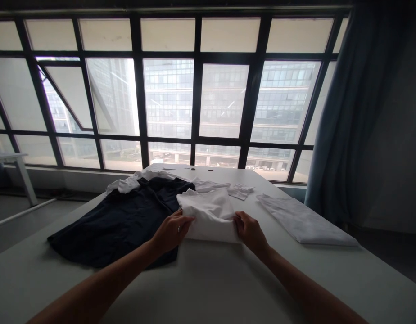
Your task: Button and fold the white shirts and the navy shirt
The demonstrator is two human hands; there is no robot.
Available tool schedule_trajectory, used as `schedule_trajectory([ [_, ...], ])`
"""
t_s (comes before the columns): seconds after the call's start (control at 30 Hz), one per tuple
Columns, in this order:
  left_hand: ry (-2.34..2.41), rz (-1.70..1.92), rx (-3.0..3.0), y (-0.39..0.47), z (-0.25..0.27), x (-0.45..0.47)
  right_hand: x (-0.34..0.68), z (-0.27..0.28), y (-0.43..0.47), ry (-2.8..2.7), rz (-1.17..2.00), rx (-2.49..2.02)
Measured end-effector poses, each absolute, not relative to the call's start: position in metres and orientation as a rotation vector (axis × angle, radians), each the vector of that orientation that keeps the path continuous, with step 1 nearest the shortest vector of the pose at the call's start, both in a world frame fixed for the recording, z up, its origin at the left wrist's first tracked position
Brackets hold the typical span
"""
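Dark cloth [116,225] spreads at left. Mid-table, the left hand [170,229] and right hand [252,231] pinch opposite sides of the white cloth [210,218], probably keeping it even. Open table [211,283] lies nearer; rightward, a gap, then folded cloth [307,225] near the table's edge.

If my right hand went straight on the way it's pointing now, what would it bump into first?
The folded white cloth, whose right edge your right hand already pinches. Beyond it, the line seems to run toward the navy garment, though depth is hard to judge.
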State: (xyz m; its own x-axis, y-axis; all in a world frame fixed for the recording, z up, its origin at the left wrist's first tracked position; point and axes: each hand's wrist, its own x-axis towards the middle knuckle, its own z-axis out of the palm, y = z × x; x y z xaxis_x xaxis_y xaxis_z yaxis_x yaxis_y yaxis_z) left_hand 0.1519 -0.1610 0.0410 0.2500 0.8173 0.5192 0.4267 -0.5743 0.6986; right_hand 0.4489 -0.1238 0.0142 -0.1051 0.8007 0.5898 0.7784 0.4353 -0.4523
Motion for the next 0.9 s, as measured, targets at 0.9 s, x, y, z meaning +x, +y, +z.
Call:
schedule_trajectory([
  [0.9,1.382,0.876,1.55,-0.144,0.022,0.124,0.48,0.034,-0.135,-1.666,1.196,-1.271],
])
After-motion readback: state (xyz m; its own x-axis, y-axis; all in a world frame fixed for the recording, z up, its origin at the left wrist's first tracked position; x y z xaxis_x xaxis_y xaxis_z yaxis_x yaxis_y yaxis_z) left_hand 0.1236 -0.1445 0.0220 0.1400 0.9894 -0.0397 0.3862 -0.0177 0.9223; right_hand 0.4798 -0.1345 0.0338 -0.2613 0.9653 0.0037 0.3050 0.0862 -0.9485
